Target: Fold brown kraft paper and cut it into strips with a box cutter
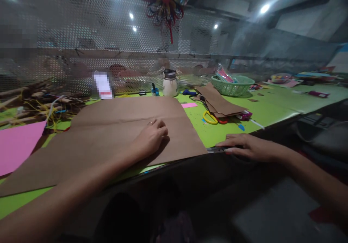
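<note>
Cataloguing the counter [199, 123], I logged one brown paper sheet [114, 138], spread near its front edge; the left hand [154, 136] lay on it, loosely curled, any grip impossible to tell; the right hand [240, 147] had its fingers closed about a metal tool [214, 150] at the sheet's corner. Containers: a green basket [233, 88] held a pink-and-clear packet [225, 75]; a pale jug [170, 87] and blue bottle [154, 91] stood upright, contents undetermined.

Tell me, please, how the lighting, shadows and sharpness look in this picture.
Head view: a ceiling light at upper right glares with streaks; in the head view, the left hand casts a shadow on the brown paper; head view again, much below the green table is too dark for detail; things behind the mesh look blurred.
</note>
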Demonstrator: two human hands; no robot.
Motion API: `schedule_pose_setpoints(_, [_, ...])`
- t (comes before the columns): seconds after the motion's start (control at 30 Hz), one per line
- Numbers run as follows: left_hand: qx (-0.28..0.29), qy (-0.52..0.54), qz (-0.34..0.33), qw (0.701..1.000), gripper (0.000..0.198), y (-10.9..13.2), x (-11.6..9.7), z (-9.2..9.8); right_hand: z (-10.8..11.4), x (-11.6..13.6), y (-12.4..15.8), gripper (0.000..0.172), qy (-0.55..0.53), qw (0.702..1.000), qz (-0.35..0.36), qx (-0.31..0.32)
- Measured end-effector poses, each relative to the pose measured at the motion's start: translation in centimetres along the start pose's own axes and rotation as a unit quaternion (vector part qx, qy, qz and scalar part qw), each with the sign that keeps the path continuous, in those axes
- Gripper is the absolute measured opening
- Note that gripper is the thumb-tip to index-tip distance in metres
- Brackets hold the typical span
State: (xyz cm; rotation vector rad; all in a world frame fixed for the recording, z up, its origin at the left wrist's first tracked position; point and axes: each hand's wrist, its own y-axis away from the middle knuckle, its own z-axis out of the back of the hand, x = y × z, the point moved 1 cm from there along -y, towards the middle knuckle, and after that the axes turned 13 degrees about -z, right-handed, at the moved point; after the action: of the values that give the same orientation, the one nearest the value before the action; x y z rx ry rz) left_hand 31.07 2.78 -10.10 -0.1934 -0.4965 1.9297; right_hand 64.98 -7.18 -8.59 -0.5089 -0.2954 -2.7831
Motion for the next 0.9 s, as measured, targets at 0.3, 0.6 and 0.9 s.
schedule_pose_setpoints(0.3, [0.009, 0.1, -0.071, 0.992, 0.035, -0.2, -3.0, -0.9, -1.8, 1.3, 0.5, 0.042, -0.051, 0.998, 0.015, -0.045])
schedule_pose_setpoints(0.6, [0.052, 0.075, -0.073, 0.993, 0.038, 0.0, -2.9, -1.0, -2.1, 1.0, 0.8, 0.039, -0.071, 0.995, 0.037, -0.06])
schedule_pose_setpoints(0.9, [0.052, 0.07, -0.079, 0.993, 0.038, -0.1, -3.1, -0.8, -2.3, 2.3, 2.2, 0.04, -0.066, 0.993, 0.002, -0.098])
